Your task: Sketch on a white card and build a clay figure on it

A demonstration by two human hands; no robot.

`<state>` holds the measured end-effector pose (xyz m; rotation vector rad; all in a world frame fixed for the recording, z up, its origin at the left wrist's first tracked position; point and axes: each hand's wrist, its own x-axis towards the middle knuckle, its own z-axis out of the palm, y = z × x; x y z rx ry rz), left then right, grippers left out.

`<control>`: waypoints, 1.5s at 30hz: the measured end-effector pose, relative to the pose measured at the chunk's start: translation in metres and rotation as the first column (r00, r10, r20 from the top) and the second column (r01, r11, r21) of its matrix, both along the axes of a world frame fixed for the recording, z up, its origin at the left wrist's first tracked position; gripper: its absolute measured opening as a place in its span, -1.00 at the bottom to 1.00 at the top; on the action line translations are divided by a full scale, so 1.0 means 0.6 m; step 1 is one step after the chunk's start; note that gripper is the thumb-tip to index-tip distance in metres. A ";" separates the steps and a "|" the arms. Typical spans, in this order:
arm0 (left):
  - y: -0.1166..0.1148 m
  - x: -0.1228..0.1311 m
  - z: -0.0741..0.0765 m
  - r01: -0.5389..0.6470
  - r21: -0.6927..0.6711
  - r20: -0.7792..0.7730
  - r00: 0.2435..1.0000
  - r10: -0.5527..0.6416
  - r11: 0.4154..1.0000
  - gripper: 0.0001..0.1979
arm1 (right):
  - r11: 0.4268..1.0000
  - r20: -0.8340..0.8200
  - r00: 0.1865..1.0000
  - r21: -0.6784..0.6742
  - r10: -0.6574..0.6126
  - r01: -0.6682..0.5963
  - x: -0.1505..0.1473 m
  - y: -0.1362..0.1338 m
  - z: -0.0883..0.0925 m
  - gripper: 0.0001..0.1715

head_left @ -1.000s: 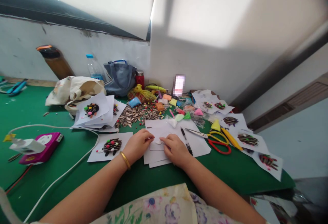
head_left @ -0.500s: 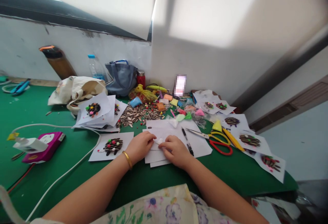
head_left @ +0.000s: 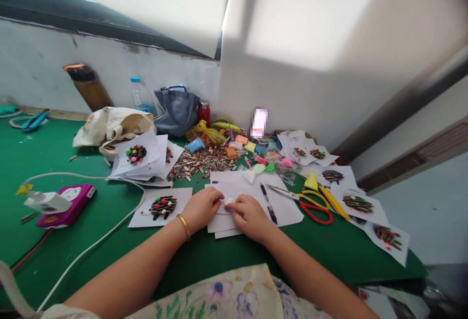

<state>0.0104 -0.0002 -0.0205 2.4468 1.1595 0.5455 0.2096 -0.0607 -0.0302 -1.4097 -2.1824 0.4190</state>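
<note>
My left hand (head_left: pixel 202 208), with a gold bangle at the wrist, is closed in a pinch at the edge of a small soft white lump (head_left: pixel 227 203) that looks like modelling clay. From the other side, the curled fingers of my right hand (head_left: pixel 251 215) press on the same lump. Both hands rest over stacked white paper sheets (head_left: pixel 224 224). A black pen (head_left: pixel 268 204) lies on the paper just right of my right hand. To the left of my left hand lies a paper (head_left: pixel 137 219) with a hedgehog figure (head_left: pixel 163 207) made of sunflower seeds and coloured balls.
Loose sunflower seeds (head_left: pixel 190 163) and coloured clay packets (head_left: pixel 231 153) spread behind the paper. Scissors (head_left: pixel 315 207) and a yellow cutter (head_left: pixel 334 203) lie to the right, near more seed pictures (head_left: pixel 358 204). A white cable (head_left: pixel 91 243) crosses the green table beside a magenta box (head_left: pixel 69 212).
The whole view has shifted slightly. Both hands stay at the white lump, with only small finger movements.
</note>
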 end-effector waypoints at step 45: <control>0.010 -0.003 -0.002 -0.040 -0.029 0.178 0.983 0.044 0.999 -0.83 | 0.995 -0.104 0.991 0.046 -0.083 0.088 0.015 0.008 -0.016 -0.49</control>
